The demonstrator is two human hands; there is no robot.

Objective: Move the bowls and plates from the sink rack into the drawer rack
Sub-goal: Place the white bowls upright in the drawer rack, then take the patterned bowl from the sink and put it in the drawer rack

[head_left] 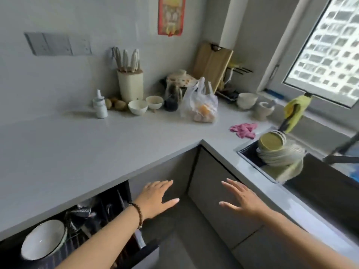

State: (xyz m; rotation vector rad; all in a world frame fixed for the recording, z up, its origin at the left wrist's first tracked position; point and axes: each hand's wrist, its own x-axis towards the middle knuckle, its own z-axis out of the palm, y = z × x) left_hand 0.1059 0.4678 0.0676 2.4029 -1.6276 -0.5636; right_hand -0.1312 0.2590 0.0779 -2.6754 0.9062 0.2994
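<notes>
Near left: black-rimmed white ceramic bowl (43, 239) stands tilted on edge in the dark wire drawer rack (75, 241), opening facing up-right. Left hand (157, 197) is empty, fingers straight and spread. Right hand (242, 199) is the same. Neither touches anything. Far right: stack of pale plates and bowls (279, 156) leans on edge in the dark sink (320, 181), faces pointing left.

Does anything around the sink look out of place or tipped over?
The green bowl sits tilted on its side atop the stacked plates in the sink, so it looks unsteady. A pink cloth lies crumpled on the counter nearby. I see no spill or breakage.
</notes>
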